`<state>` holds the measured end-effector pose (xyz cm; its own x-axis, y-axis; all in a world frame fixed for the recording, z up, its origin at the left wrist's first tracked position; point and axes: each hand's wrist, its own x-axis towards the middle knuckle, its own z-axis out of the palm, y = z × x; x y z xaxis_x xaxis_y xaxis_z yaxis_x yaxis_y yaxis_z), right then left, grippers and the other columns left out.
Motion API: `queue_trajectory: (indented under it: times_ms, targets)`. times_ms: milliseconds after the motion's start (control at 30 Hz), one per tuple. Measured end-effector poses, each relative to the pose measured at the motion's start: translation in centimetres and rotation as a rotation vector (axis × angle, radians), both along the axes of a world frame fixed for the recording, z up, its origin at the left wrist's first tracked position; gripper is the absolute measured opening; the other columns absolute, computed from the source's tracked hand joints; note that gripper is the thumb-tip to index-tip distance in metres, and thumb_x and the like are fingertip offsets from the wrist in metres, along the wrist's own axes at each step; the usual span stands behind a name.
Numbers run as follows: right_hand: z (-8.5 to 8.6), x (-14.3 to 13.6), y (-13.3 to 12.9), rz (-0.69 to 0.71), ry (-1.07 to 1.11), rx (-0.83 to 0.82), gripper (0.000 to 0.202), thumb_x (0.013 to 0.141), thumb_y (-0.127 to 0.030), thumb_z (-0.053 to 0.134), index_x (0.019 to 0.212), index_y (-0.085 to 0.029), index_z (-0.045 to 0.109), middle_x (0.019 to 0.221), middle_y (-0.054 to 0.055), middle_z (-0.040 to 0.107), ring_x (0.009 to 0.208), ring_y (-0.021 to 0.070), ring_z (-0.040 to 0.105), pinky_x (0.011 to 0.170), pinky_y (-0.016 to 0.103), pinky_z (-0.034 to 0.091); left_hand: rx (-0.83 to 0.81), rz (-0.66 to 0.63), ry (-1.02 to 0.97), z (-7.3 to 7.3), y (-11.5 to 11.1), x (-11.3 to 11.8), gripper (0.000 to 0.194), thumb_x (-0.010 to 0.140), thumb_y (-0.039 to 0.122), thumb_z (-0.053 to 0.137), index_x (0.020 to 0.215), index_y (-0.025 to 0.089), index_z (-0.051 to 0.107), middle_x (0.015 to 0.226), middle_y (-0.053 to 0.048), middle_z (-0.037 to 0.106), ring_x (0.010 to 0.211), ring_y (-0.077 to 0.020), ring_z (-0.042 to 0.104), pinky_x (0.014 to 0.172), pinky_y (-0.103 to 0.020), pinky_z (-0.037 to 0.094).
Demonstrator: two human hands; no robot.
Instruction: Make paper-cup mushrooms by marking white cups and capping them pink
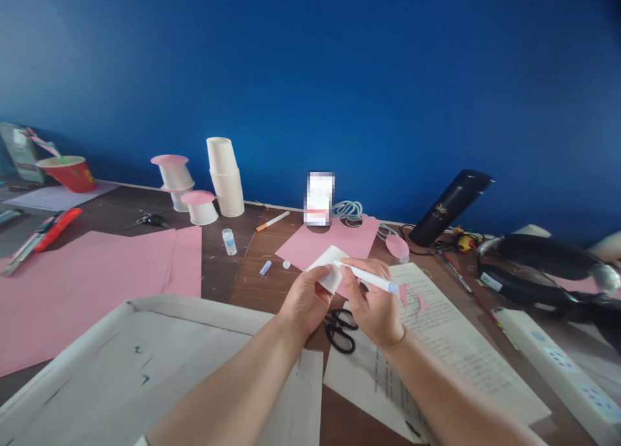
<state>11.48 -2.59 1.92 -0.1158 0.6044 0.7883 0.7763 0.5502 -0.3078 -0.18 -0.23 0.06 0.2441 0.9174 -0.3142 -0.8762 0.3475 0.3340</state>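
My left hand [309, 297] is closed around a white paper cup [326, 265], tilted in front of me. In my right hand [376, 304] is a white marker [371, 279] with a pale blue end, its tip touching or very close to the cup's side. The fingers partly cover the cup. Below my hands, black-handled scissors [341, 333] lie beside printed sheets [451, 329]. A pale blue pen cap [265, 267] and a small white cap [286, 265] rest on the table to the left. Pink paper [295, 242] lies just behind the cup.
Stacked paper cups [227, 191], pink-topped cups [200, 210] and a small glue bottle [229, 242] stand back left. A phone [319, 199] leans near the blue wall. Rightward are a black thermos [449, 207] and a power strip [557, 368]. A red utility knife [55, 229] lies left.
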Motion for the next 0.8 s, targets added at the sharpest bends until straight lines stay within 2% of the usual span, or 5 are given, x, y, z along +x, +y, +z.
queue_trajectory:
  times_ms: [800]
  targets:
    - [-0.14, 0.13, -0.02, -0.023, -0.029, 0.012, 0.013, 0.085, -0.019, 0.058, 0.098, -0.020, 0.061, 0.089, 0.004, 0.069, 0.083, 0.0179, 0.063, 0.082, 0.035, 0.045, -0.023, 0.013, -0.035, -0.02, 0.06, -0.15, 0.016, 0.070, 0.000, 0.064, 0.083, 0.009, 0.065, 0.084, -0.009, 0.070, 0.078, -0.0146, 0.066, 0.075, -0.023, 0.054]
